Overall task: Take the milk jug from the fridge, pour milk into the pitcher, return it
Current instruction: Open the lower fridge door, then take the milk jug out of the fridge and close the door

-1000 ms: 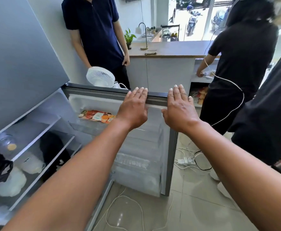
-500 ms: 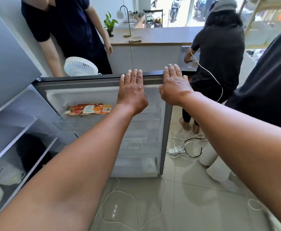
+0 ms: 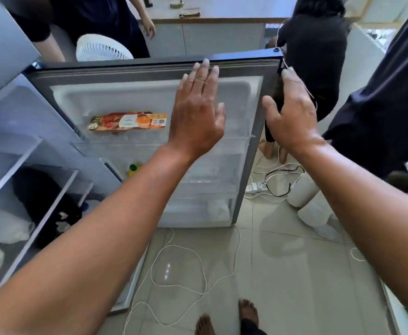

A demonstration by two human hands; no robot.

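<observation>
The fridge door stands wide open in front of me, its inner side facing me. My left hand is held flat with straight fingers against the door's upper inner face. My right hand reaches past the door's right edge, fingers straight, empty. An orange food packet lies on the door's top shelf. A small item with a green and yellow cap sits lower in the door. The fridge shelves at left hold white bags and a dark bag. I cannot make out a milk jug or a pitcher.
Two people stand behind the door, one at back left, one at back right by a wooden counter. A white fan sits behind the door. A third person is close on my right. A power strip and loose cables lie on the tiled floor.
My view has tipped down and come closer to the door. My right hand has slid off the door's top to its right edge. My left hand has dropped slightly onto the inner face.
</observation>
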